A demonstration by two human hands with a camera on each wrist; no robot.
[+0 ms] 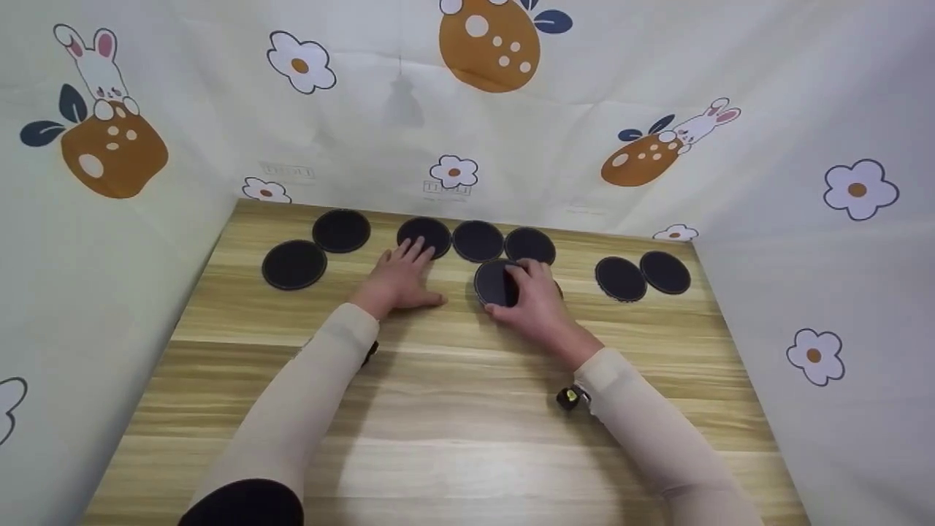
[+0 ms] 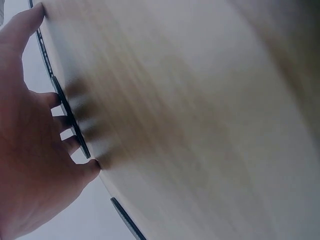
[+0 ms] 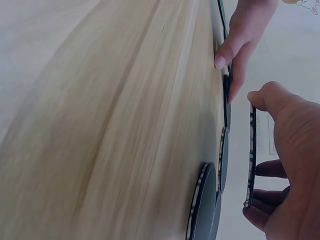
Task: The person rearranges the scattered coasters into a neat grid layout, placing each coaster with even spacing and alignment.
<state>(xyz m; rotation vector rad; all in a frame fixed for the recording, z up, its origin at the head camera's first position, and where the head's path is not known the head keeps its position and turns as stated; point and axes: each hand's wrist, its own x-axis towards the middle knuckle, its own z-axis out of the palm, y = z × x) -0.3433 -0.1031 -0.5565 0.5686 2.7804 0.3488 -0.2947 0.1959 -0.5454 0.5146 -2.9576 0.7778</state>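
My right hand (image 1: 539,303) pinches a round black coaster (image 1: 495,283) by its edges, thumb on one side and fingers on the other. In the right wrist view this held coaster (image 3: 251,155) is seen edge-on, lifted off the table. Part of another coaster (image 1: 560,288) shows beyond the right hand, mostly hidden by it. My left hand (image 1: 400,280) lies spread, its fingertips resting on a black coaster (image 1: 427,232) at the left of a row of three. The left wrist view shows these fingertips on the coaster's edge (image 2: 70,117), with the thumb touching the wood.
Beside that coaster lie a middle one (image 1: 478,241) and a right one (image 1: 531,245). Two more coasters (image 1: 294,264) touch at the left, and another pair (image 1: 621,279) sits at the right. Patterned cloth walls (image 1: 774,256) enclose the wooden table (image 1: 453,409) at the back and sides.
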